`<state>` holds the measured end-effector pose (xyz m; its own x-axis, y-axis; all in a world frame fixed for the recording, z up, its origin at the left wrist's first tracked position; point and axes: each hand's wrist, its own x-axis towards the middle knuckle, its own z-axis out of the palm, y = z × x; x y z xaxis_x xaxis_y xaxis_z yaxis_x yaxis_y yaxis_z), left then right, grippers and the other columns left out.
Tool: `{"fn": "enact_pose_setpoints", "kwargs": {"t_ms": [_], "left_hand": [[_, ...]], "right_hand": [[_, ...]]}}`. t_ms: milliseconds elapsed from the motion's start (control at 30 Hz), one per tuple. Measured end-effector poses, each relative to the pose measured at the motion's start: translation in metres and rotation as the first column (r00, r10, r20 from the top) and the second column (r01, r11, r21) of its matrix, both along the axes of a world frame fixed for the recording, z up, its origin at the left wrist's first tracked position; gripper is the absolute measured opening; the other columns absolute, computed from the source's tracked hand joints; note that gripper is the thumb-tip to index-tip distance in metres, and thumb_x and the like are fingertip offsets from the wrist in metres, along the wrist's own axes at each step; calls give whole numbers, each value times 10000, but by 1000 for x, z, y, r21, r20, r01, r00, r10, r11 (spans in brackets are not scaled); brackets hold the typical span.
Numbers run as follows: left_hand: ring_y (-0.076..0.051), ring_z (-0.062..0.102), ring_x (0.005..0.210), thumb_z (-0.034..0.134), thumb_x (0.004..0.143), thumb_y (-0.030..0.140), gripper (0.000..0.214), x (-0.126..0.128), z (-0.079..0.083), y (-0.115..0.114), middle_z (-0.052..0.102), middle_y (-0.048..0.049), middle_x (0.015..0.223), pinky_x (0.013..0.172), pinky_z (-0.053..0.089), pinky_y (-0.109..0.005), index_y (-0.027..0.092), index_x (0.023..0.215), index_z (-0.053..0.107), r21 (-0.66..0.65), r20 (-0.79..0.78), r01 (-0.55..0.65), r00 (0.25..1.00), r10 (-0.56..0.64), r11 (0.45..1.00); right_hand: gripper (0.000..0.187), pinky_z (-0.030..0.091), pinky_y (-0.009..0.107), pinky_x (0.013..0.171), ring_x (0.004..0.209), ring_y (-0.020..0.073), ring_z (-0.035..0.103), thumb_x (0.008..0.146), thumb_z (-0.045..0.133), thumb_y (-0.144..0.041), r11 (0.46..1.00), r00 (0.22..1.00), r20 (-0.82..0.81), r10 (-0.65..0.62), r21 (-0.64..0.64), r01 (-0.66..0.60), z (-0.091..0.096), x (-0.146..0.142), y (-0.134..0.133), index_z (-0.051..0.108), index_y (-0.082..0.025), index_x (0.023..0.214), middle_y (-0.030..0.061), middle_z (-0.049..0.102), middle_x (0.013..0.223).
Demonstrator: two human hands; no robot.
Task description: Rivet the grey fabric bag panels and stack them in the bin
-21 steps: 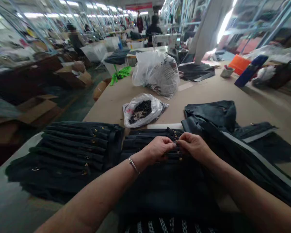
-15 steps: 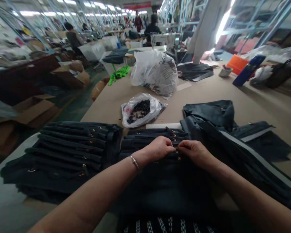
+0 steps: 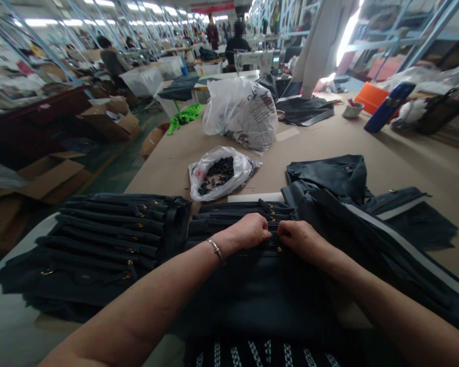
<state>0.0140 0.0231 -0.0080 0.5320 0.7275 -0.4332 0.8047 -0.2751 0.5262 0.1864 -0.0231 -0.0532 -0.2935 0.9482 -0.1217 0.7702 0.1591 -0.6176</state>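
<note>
Bags (image 3: 214, 224) in middle pile: slippage possible

Left hand (image 3: 253, 229) and right hand (image 3: 300, 239) curled over them on table (image 3: 329, 135), tips near but apart; anything pinched, cannot tell. Crowded zipper pulls (image 3: 279, 249) could cause a mis-grab; uneven tugging might shift layers.

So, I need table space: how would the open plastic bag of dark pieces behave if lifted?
The bag would probably flop and sag, its sides being crumpled. The loose dark pieces might spill, since the mouth gapes open.

1 tan worktable (image 3: 321, 140), dark green floor (image 3: 117, 171), blue metal frames (image 3: 439, 35), bright white tube lights (image 3: 41, 22) overhead.
</note>
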Motion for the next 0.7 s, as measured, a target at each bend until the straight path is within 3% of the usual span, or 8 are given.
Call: {"fn": "enact_pose_setpoints", "kwargs": {"t_ms": [133, 233, 333, 400, 500, 633, 700], "left_hand": [[-99, 443, 539, 571, 724, 189, 155, -6, 1, 2, 497, 24, 550, 527, 307, -239, 141, 579, 546, 25, 4, 1, 1000, -1, 1000], [-97, 457, 562, 584, 741, 219, 145, -11, 1, 2, 521, 18, 579, 538, 328, -233, 137, 622, 585, -7, 92, -63, 994, 63, 998], [-77, 401, 487, 572, 775, 290, 146, -14, 5, -1, 456, 44, 553, 476, 330, -215, 155, 734, 608, -220, 246, -239, 925, 291, 946], [-59, 365, 443, 571, 790, 322, 154, -14, 9, -4, 414, 61, 552, 425, 319, -188, 168, 791, 587, -439, 328, -321, 812, 483, 839], [-42, 393, 420, 587, 801, 322, 158, -10, 13, -11, 465, 47, 610, 362, 273, -143, 170, 826, 548, -647, 416, -281, 649, 637, 709], [-33, 352, 356, 570, 824, 300, 142, -2, 12, -19, 422, 58, 565, 305, 239, -134, 164, 835, 531, -722, 482, -245, 493, 724, 647], [-31, 338, 349, 561, 828, 280, 130, 2, 10, -21, 399, 62, 554, 294, 238, -135, 155, 816, 526, -735, 510, -230, 434, 743, 638]], "right_hand": [[84, 339, 229, 581, 630, 122, 534, 776, 519, -161, 1000, 1000, 23, 4, 8, -5, 1, 2, 0, 584, -192, 733, -12, 605, 689], [88, 348, 236, 597, 643, 124, 539, 805, 518, -182, 999, 1000, -2, 3, 34, -3, 0, 3, -1, 586, -196, 750, -15, 603, 698], [109, 370, 239, 624, 669, 121, 541, 847, 503, -210, 992, 989, -149, -11, 125, 30, 4, -3, -7, 580, -190, 771, -10, 602, 737], [68, 379, 235, 625, 661, 112, 527, 831, 531, -205, 984, 950, -313, 6, 171, 50, 7, -12, -13, 587, -185, 798, -13, 590, 738], [106, 408, 227, 620, 652, 108, 529, 775, 616, -222, 993, 794, -606, -40, 62, 97, 13, -30, -21, 610, -182, 872, -20, 591, 725], [185, 487, 270, 739, 750, 152, 621, 741, 692, -310, 975, 450, -865, -223, -192, 114, 19, -48, -26, 614, -161, 818, 15, 663, 780], [178, 509, 299, 746, 709, 169, 640, 742, 690, -303, 964, 353, -897, -267, -248, 99, 22, -52, -27, 602, -153, 778, 24, 668, 724]]}}
